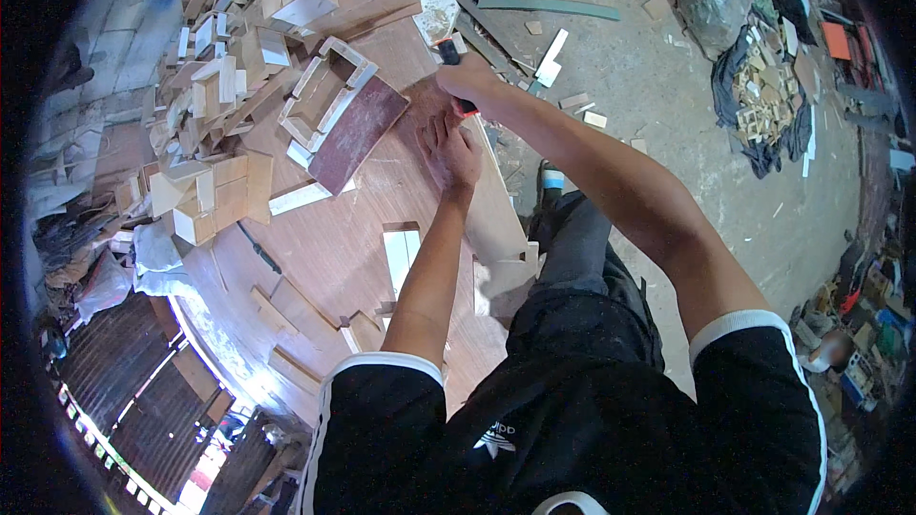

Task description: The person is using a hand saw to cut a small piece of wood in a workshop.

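My right hand (466, 79) is closed around a black and red tool (448, 51); its kind is hard to make out, as the fist covers its middle. The black end sticks out beyond the hand and a red part shows below it. Just nearer to me, my left hand (450, 153) lies with fingers stretched out on the wooden worktop (324, 238), close to its right edge. Left of my hands, an open wooden frame (329, 91) rests beside a dark reddish-brown board (361, 136). Under my left forearm lies a white wooden piece (401, 257).
Wooden boxes (348, 0) and offcuts crowd the worktop's far left. A long dark tool (260, 248) lies at left. On the concrete floor to the right are a green strip (549, 7), loose scraps, a cloth piled with wood bits (763, 86) and a clear plastic bag (718, 0).
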The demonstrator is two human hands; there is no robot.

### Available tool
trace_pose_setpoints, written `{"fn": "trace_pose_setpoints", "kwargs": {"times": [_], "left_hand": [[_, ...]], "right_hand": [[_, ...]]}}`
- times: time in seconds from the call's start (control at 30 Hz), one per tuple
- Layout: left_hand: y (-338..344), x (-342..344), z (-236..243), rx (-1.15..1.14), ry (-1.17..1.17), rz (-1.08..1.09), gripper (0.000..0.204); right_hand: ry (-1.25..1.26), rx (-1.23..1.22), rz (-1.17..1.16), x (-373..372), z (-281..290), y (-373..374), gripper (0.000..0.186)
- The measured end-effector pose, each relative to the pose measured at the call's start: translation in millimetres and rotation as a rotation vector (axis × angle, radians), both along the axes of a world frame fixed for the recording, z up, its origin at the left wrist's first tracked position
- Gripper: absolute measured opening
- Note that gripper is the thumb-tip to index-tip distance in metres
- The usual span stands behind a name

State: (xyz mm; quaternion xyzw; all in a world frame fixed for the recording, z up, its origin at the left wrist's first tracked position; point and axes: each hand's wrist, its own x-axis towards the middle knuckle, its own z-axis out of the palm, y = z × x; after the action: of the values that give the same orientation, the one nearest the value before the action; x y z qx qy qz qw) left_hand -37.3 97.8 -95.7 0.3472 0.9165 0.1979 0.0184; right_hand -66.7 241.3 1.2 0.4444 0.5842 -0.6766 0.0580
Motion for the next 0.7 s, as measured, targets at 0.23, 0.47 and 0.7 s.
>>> {"fn": "trace_pose_setpoints", "kwargs": {"times": [0.23,0.47,0.7], "left_hand": [[0.4,2.0,4.3,-0.039,0.020,-0.018,0.038],[1.8,1.7,0.8,-0.026,0.029,0.009,0.036],[1.1,1.2,-0.6,0.038,0.137,-0.006,0.036]], "right_hand": [[0.171,-0.179,-0.012,3.3,85.2,7.6,0.017],[0.091,-0.203,-0.095,14.9,63.8,12.6,0.011],[0.031,-0.126,-0.109,-9.4,20.1,3.7,0.014]]}}
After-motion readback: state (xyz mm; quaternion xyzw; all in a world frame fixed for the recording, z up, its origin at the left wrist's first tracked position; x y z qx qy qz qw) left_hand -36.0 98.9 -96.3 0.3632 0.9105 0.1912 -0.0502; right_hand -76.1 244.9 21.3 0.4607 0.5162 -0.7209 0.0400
